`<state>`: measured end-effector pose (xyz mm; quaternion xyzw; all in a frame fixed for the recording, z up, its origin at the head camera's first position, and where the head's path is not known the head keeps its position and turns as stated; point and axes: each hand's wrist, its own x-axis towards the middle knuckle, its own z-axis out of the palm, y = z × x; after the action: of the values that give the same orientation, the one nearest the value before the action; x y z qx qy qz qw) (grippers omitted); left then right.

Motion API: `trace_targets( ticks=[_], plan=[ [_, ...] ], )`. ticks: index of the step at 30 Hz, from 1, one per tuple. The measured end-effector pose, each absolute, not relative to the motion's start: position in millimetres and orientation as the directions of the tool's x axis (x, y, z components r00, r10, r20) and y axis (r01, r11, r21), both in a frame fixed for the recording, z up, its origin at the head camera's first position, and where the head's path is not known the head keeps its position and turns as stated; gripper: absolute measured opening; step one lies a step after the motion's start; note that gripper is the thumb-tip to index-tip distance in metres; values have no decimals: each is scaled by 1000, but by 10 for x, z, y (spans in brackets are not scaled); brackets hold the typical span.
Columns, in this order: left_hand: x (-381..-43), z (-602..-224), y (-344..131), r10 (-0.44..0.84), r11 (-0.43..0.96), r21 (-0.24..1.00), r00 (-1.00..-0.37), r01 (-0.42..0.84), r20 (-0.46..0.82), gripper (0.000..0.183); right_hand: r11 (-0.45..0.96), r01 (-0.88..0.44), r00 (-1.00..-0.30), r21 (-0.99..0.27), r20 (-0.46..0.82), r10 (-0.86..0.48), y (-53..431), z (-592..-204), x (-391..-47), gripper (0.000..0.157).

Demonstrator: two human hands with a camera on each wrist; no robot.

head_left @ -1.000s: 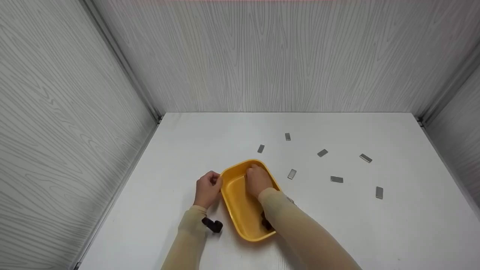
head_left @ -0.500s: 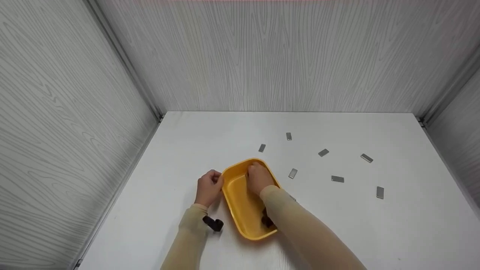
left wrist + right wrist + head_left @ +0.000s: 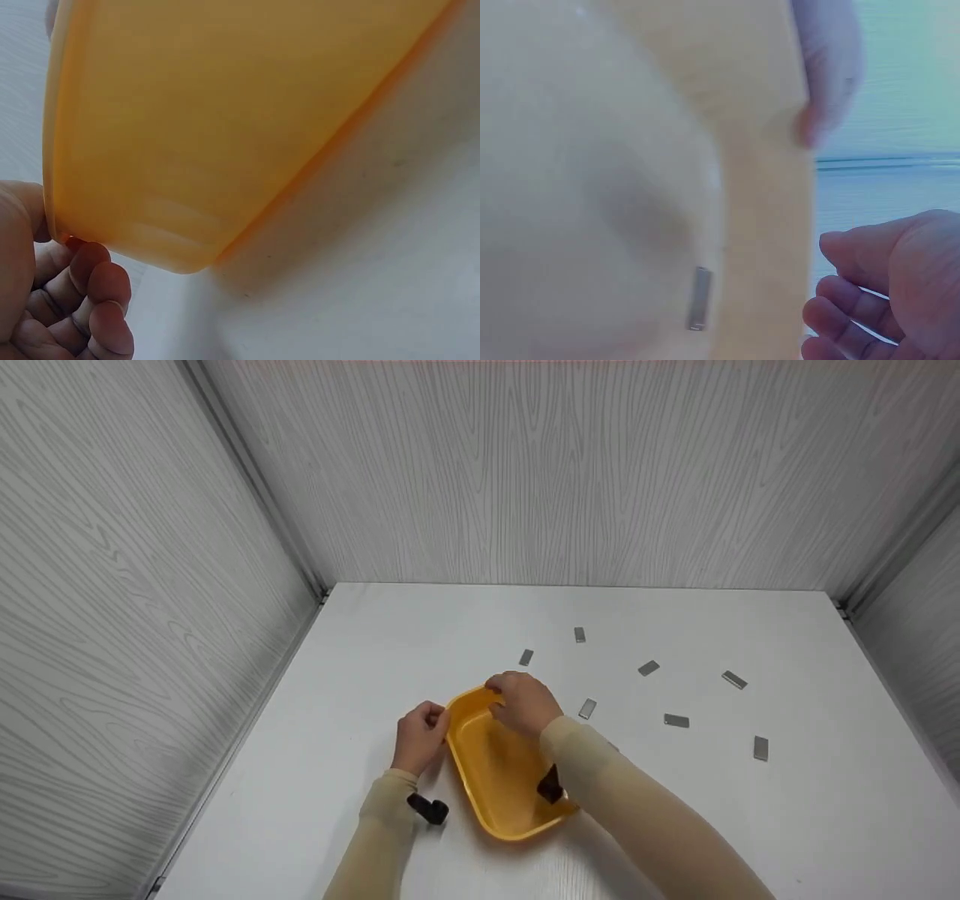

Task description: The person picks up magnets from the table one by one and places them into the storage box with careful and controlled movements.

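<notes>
My left hand (image 3: 420,735) pinches the upper-left rim of a yellow plastic tray (image 3: 480,780) between thumb and fingers. In the left wrist view its fingertips (image 3: 109,285) curl beneath the rim, against the outer wall. My right hand (image 3: 525,703) is over the tray's far end, thumb and fingers apart with nothing between them. One small flat grey metal block (image 3: 699,298) lies inside the tray near its end wall, in the right wrist view. From the head camera the right hand and forearm cover part of the tray.
Several similar grey metal blocks are scattered on the white table (image 3: 315,810), including one block (image 3: 588,709) close to the tray's right side and another block (image 3: 526,658) beyond its far end. Grey wood-grain panels (image 3: 525,472) enclose the back and sides. A small black camera (image 3: 429,808) sits on the left wrist.
My right hand has risen from inside the tray to its far rim, and its fingers have spread apart. The left hand keeps its hold on the tray.
</notes>
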<state>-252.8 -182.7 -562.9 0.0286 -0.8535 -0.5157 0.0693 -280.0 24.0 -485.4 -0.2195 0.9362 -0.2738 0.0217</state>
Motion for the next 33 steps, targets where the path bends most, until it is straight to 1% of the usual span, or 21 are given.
trace_targets(
  ticks=[4, 6, 12, 14, 17, 21, 25, 30, 33],
  plan=[
    [-2518, -5634, -1816, -133, 465, 885, -989, 2, 72, 16, 710, -433, -889, -556, 134, -437, 462, -4641, -2731, 34],
    [-2515, -5638, -1809, -133, 463, 887, -989, 0, 70, 16, 687, -452, -884, -569, 181, -431, 623, -4558, -2690, 33],
    [-2504, -5640, -1805, -138, 455, 890, -987, 10, 81, 18, 644, -529, -848, -552, 374, -376, 1254, -4440, -2597, 31],
    [-2501, -5640, -1811, -137, 453, 892, -987, 13, 83, 19, 638, -539, -838, -550, 428, -339, 1495, -4441, -2564, 31],
    [-2490, -5635, -1821, -106, 469, 881, -987, 60, 123, 23, 643, -540, -823, -543, 502, -266, 1879, -4481, -2516, 31],
    [-2476, -5617, -1830, -71, 499, 859, -982, 115, 173, 29, 695, -500, -803, -517, 577, -148, 2399, -4573, -2438, 30],
    [-2445, -5597, -1856, -107, 518, 851, -981, 86, 164, 27, 736, -399, -817, -547, 576, -15, 2852, -4705, -2312, 30],
    [-2420, -5580, -1861, -138, 522, 850, -976, 71, 166, 24, 743, -217, -861, -633, 483, 160, 3362, -4849, -2142, 33],
    [-2423, -5569, -1853, -141, 525, 848, -975, 76, 175, 24, 741, -112, -874, -662, 420, 243, 3599, -4923, -2075, 37]
  ],
)
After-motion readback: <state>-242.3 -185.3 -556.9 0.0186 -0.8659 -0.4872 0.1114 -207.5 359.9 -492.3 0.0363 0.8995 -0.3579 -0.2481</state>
